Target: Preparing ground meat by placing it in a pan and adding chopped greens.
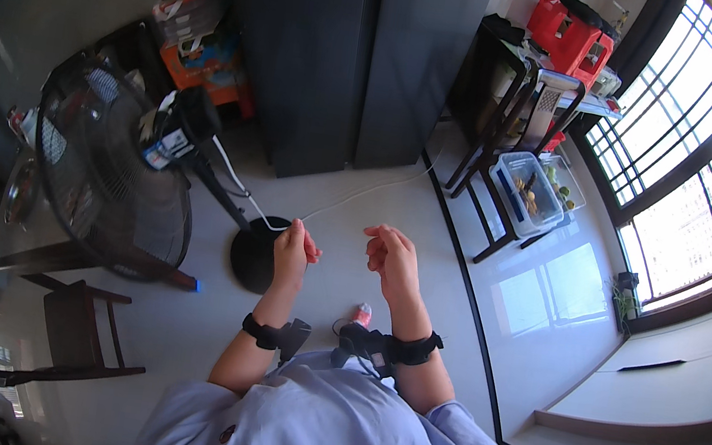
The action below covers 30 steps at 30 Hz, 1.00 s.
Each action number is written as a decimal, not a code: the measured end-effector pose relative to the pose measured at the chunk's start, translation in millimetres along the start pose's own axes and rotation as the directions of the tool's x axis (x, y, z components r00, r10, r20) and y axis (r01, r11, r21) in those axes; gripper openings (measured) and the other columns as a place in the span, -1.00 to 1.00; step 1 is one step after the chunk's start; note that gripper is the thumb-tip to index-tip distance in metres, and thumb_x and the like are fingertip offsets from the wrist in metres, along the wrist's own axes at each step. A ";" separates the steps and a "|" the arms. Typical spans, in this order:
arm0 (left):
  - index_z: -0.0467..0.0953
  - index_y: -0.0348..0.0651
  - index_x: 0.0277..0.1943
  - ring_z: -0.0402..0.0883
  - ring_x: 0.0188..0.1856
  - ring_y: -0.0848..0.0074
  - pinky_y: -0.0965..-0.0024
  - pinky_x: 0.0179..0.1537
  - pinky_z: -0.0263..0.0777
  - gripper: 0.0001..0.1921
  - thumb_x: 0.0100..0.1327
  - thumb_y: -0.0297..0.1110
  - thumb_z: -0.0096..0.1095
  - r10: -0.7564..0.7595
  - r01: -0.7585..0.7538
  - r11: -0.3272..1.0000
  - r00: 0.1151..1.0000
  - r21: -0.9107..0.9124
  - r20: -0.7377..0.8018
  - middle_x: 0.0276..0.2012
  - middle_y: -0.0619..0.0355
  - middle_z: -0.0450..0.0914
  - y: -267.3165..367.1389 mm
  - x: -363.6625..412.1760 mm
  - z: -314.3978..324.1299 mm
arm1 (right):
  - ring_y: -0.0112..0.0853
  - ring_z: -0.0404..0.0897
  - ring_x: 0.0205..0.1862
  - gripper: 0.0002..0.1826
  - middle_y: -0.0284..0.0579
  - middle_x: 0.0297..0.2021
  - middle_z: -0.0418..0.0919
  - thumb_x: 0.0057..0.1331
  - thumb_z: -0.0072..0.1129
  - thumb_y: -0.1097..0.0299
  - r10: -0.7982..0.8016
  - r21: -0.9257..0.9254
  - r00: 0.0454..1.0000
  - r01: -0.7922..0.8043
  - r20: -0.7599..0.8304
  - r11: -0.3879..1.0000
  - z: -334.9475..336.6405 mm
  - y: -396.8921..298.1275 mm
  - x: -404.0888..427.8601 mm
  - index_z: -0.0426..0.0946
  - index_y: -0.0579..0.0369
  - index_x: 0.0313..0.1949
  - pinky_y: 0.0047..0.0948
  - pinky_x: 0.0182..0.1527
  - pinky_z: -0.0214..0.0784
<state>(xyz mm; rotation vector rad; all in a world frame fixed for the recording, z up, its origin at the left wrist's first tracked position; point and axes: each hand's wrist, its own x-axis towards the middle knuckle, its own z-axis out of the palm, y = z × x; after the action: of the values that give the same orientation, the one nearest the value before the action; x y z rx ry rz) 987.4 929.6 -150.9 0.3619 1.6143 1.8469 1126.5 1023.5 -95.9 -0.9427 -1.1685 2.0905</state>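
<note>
My left hand (295,251) is raised in front of my body with the thumb up and the fingers curled in. To its right, my right hand (393,260) is loosely curled, its fingers bent towards the left one. A gap separates the two hands, and I see nothing held in either. Black straps with small devices circle both wrists, the left strap (264,332) and the right strap (418,351). Beyond my left hand, lower down on the floor, is the round black base (253,256) of a standing fan (117,172).
A dark refrigerator-like cabinet (324,61) stands ahead. At left are a wooden table (38,253) and a wooden chair (65,325). At right, another chair (542,112) bears a clear plastic bin (521,211). A white cord (371,190) crosses the tiled floor; a barred window (677,124) lies beyond.
</note>
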 end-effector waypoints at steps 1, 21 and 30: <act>0.30 -0.11 -0.58 0.43 -0.62 0.59 0.62 -0.59 0.30 -0.58 0.33 -0.07 -0.25 0.013 -0.013 1.000 1.000 -0.005 0.004 -0.69 0.24 0.36 2.9 18.8 13.7 | -0.58 0.25 -0.69 -0.73 -0.27 -0.66 0.37 0.26 -0.16 0.26 -0.003 -0.001 1.000 0.003 0.004 1.000 -3.4 -12.2 20.4 0.46 0.20 -0.38 -0.63 -0.62 0.07; 0.46 -0.22 -0.19 0.47 -0.39 0.66 0.61 -0.40 0.37 -0.78 0.22 -0.29 -0.03 0.012 -0.039 0.989 0.982 0.140 0.189 -0.42 0.23 0.50 62.5 377.0 190.8 | -0.54 0.31 -0.64 -0.73 -0.13 -0.45 0.52 0.28 -0.31 0.40 -0.056 0.024 0.997 0.057 -0.047 0.998 -36.8 -133.2 341.1 0.41 0.24 -0.21 -0.63 -0.55 0.16; 0.22 -0.32 0.12 0.42 -0.04 0.42 0.43 -0.08 0.34 -0.51 0.15 -0.32 0.09 0.372 -0.417 0.859 0.907 0.297 0.197 -0.02 -0.04 0.38 112.0 572.9 256.5 | -0.54 0.40 -0.58 -0.70 -0.07 -0.25 0.55 0.22 -0.29 0.44 -0.103 0.084 0.990 0.111 -0.092 0.990 -1.2 -189.5 457.3 0.39 0.24 -0.12 -0.63 -0.49 0.27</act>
<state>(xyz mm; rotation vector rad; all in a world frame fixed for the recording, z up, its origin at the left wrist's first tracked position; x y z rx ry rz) 677.6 1485.3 -109.4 1.0160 1.8622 1.7775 879.7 1451.8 -69.3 -0.9006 -1.0491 1.9785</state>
